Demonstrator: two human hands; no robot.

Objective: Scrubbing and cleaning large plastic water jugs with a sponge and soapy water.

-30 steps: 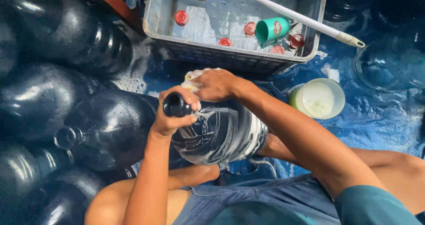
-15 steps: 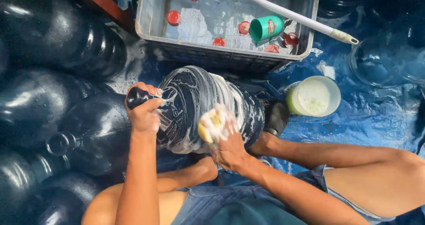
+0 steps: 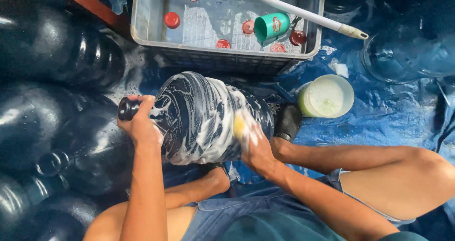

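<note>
Jug [image 3: 204, 118] dark blue, sideways, soap-streaked; left hand [image 3: 140, 125] clenches neck, right hand [image 3: 256, 148] clutches sponge [image 3: 239, 126].

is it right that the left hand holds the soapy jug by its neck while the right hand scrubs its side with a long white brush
Not quite. In the head view the left hand does grip the soapy jug at its neck, but the right hand rubs the side with a small yellow sponge, not a long white brush. The white pole lies untouched across the grey crate.
</note>
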